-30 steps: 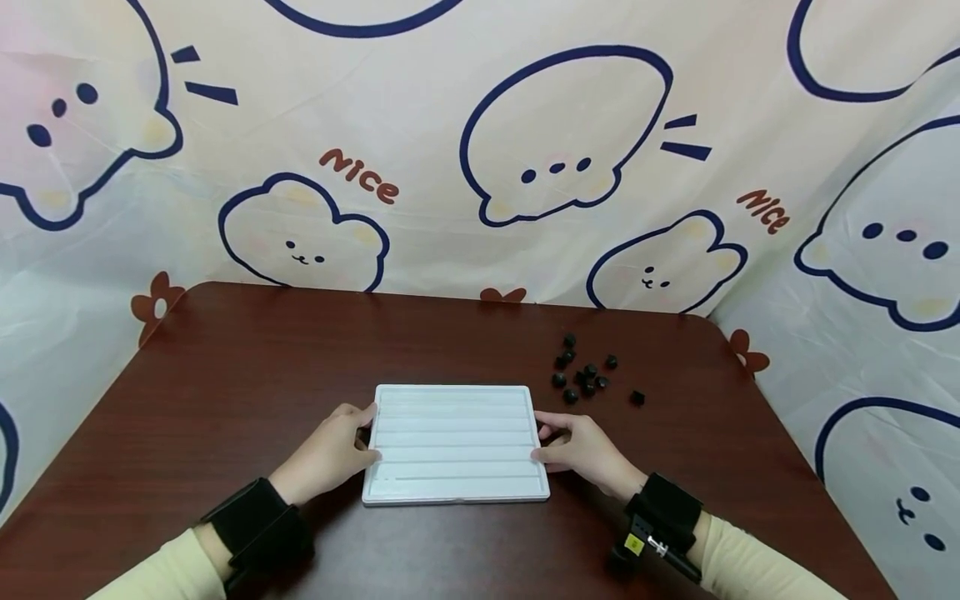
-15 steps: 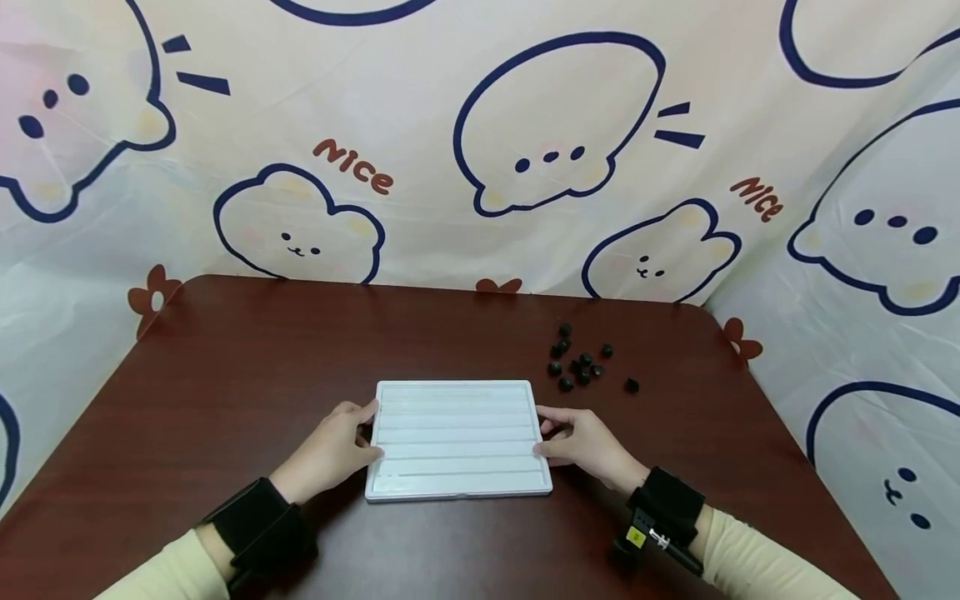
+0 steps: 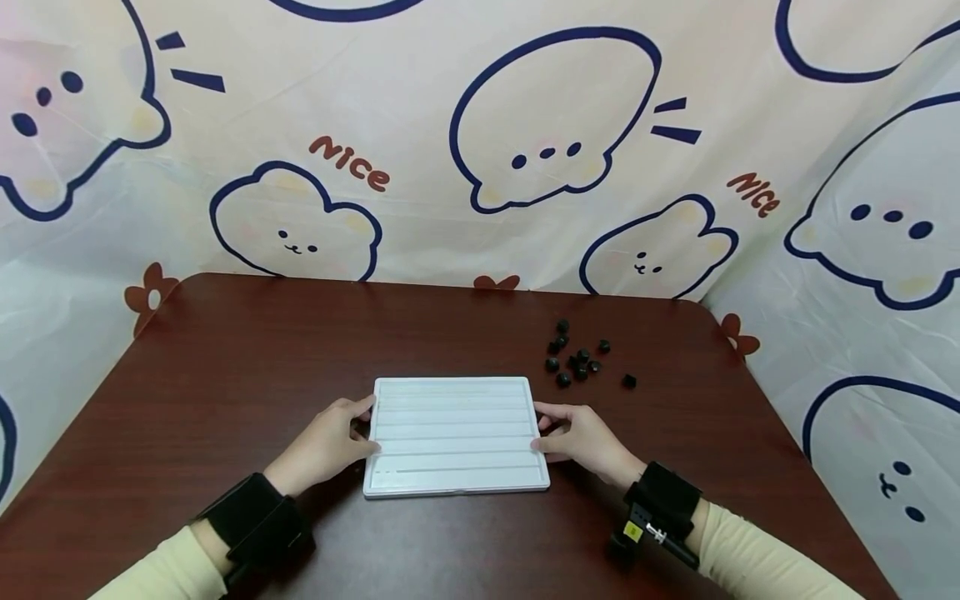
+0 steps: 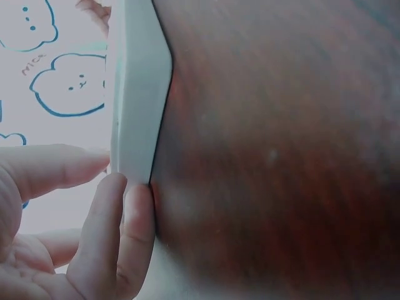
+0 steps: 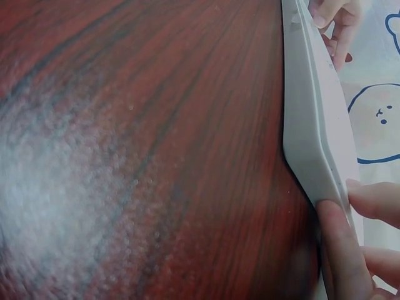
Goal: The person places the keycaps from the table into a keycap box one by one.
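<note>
A white, flat rectangular box with horizontal ridges across its top lies on the brown table in the head view. My left hand holds its left edge, thumb at the near part and a finger farther up. At the opposite edge my right hand grips with thumb and fingers. In the left wrist view the left fingers press against the box's side wall. The right wrist view shows a finger along the side wall and another at the upper rim. The box's underside is hidden.
Several small black pieces lie scattered on the table beyond the box's right corner. A printed cloth hangs behind the table and at both sides. Both wrists wear black straps.
Both hands keep their hold on the box's edges. The head view has tilted slightly, so the table and black pieces sit a little higher; the gap between pieces and box looks slightly wider.
</note>
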Available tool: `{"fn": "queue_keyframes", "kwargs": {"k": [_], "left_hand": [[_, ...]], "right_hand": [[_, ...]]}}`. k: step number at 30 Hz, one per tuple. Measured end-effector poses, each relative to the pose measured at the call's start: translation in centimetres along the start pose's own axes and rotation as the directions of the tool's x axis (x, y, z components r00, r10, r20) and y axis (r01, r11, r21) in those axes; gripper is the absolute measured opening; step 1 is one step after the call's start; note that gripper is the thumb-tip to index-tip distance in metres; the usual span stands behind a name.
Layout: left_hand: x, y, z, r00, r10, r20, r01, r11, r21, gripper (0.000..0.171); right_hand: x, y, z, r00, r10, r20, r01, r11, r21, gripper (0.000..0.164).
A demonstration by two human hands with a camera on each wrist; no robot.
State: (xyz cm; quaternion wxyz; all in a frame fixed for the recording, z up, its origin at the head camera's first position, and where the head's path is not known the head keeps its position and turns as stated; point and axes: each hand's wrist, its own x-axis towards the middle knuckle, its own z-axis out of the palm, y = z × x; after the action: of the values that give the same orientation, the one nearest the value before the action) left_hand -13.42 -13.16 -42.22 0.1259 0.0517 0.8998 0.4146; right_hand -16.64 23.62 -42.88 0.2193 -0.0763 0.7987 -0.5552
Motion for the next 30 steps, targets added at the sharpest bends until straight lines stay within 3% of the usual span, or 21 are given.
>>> {"fn": "queue_keyframes", "kwargs": {"k": [10, 21, 25, 30], "left_hand": [[1.6, -0.1, -0.6, 0.998, -0.058, 0.014, 0.059, 0.995, -0.084, 0.069], [3.5, 0.0, -0.8, 0.994, -0.111, 0.017, 0.112, 0.991, -0.077, 0.064], [3.6, 0.1, -0.8, 0.994, -0.11, 0.014, 0.111, 0.993, -0.045, 0.063], [3.4, 0.2, -0.6, 0.993, -0.113, 0.024, 0.114, 0.993, -0.033, 0.063]], "right_hand": [[-0.1, 0.4, -0.3, 1.0, -0.013, 0.011, 0.013, 1.0, -0.012, 0.068], [0.5, -0.2, -1.0, 1.0, 0.007, 0.025, -0.006, 0.998, -0.056, 0.065], [0.9, -0.5, -1.8, 1.0, 0.006, 0.028, -0.003, 0.995, -0.1, 0.056], [1.8, -1.7, -3.2, 1.0, 0.003, -0.024, -0.007, 0.985, -0.173, 0.035]]}}
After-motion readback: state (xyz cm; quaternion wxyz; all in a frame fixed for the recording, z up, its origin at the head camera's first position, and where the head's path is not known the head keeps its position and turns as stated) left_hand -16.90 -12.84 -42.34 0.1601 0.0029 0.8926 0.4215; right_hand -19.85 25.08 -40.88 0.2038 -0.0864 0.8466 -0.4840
